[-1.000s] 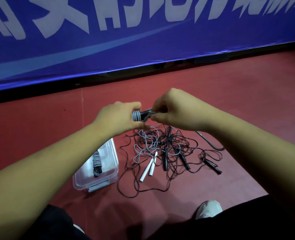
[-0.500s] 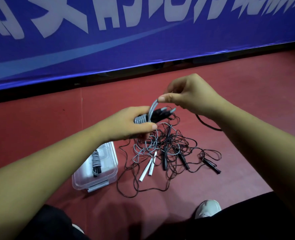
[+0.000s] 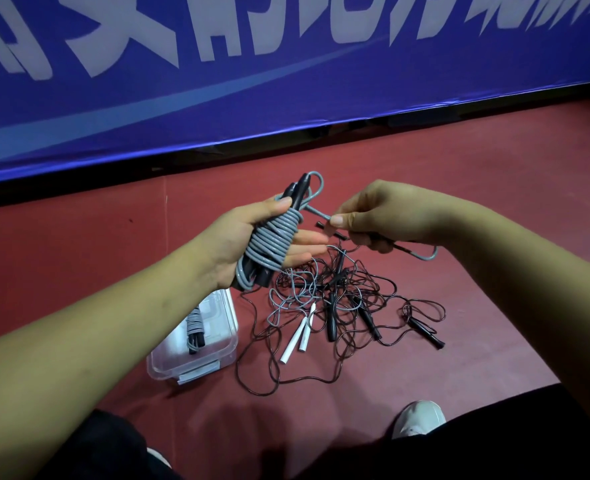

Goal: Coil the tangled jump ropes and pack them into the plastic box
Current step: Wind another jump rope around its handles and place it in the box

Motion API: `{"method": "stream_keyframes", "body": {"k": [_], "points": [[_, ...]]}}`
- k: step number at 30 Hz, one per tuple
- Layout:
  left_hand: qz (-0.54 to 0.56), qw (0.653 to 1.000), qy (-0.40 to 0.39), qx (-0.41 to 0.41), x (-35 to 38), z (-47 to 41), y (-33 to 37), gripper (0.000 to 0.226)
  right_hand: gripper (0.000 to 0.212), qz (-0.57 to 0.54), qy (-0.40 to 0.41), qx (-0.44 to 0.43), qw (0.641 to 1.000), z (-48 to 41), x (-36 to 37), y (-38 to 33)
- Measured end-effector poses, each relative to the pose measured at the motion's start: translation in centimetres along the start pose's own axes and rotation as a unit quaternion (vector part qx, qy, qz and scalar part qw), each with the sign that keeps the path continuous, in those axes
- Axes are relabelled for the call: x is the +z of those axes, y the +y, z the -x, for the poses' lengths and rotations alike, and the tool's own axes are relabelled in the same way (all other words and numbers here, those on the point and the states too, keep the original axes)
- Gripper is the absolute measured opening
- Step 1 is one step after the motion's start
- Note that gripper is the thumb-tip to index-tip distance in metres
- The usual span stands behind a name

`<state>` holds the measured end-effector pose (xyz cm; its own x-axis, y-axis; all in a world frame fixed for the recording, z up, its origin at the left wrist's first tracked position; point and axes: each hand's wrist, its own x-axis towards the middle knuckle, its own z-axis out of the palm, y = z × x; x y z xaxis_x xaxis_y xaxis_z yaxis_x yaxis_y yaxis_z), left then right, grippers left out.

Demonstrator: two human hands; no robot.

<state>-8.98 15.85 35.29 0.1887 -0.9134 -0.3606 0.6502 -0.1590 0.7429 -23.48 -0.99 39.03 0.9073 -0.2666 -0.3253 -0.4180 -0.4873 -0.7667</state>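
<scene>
Lower left: clear plastic box (image 3: 169,367) on red floor (image 3: 494,202), one coiled grey rope (image 3: 194,325) inside. Beside it, centre: tangled pile of thin dark and grey jump ropes (image 3: 342,303). Above: left hand (image 3: 238,244) clamping grey rope bundle wound round black handles (image 3: 274,239); right hand (image 3: 383,216) pinching loose grey end (image 3: 316,212).

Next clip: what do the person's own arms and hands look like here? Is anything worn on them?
The left forearm and right forearm are bare to the frame edge, with no sleeves showing. The left hand and right hand show no gloves, rings, watch or wristband. The thumbnails look short and plain. Lower down are black clothing and a white shoe.
</scene>
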Motion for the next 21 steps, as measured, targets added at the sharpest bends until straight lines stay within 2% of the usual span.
{"method": "stream_keyframes", "body": {"k": [2, 6, 9, 11, 17, 21], "points": [[0.010, 1.000, 0.014, -0.006, -0.1, -0.1, 0.2, 0.047, 0.023, 0.031, 0.008, -0.008, 0.999, 0.2, -0.2, -0.4], [0.004, 0.999, 0.053, 0.007, -0.7, -0.6, 0.9, 0.028, 0.018, 0.109, 0.004, -0.026, 0.994, 1.0, -0.6, -1.2], [-0.012, 0.996, 0.083, 0.002, -1.3, -0.8, 1.3, 0.022, 0.017, 0.178, 0.031, -0.071, 0.981, 1.0, -0.3, -2.0], [-0.065, 0.995, 0.081, -0.010, -1.3, -0.7, 1.5, 0.017, 0.015, 0.188, 0.052, -0.101, 0.976, 1.0, -0.2, -2.5], [-0.223, 0.972, 0.070, -0.009, -1.3, -0.7, 1.5, 0.023, 0.012, 0.189, 0.114, -0.157, 0.963, 1.5, -0.8, -3.2], [-0.302, 0.953, 0.001, -0.025, -0.7, -0.4, 1.0, 0.020, 0.011, 0.166, 0.148, -0.183, 0.958, 1.2, -0.9, -2.9]]}}
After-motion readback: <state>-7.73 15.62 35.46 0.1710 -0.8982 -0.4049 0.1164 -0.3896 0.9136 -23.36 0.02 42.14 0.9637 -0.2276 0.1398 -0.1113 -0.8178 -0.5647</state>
